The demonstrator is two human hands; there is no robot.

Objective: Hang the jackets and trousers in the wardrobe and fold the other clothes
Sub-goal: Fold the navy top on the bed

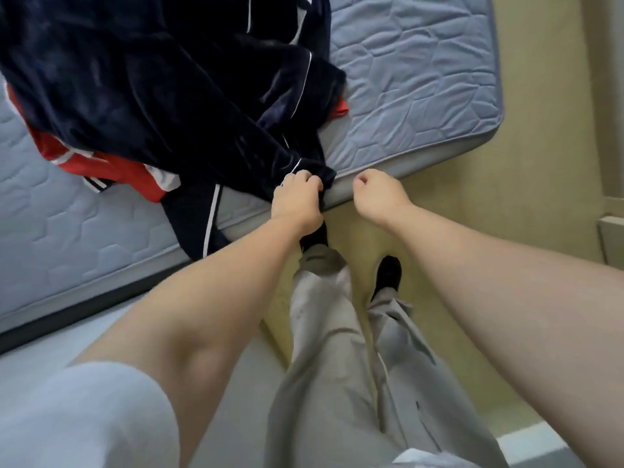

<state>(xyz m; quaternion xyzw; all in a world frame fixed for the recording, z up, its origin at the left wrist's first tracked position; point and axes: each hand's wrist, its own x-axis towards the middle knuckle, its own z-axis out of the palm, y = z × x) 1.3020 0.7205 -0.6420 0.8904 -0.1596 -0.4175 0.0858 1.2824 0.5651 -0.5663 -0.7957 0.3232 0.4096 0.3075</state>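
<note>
Closest to the camera is a white sleeve (84,417) on the left arm, and both bare forearms reach out from it toward the bed.

The left hand (297,201) has its fingers curled tight round the end of a navy garment (152,96), at what looks like a cuff or hem right at the edge of the mattress (422,79). The right hand (380,197) is just beside it, over the mattress edge. Its fingers are curled into a loose fist and hold nothing that I can see.

From that grip the navy cloth, velvety with thin white piping, runs up and away into a crumpled heap on the mattress. Whether it is a jacket or trousers cannot be told. A second dark piece with a white stripe (199,224) hangs over the side of the bed. A red garment (128,170) with white trim lies under the heap, showing at both sides.

Judging from this, the job is at an early stage. Nothing in view is folded or on a hanger, and no wardrobe shows. The clothes are all in one pile, so each has yet to be drawn out, sorted, then hung or folded, and the navy one seems to be the piece in hand.
</note>
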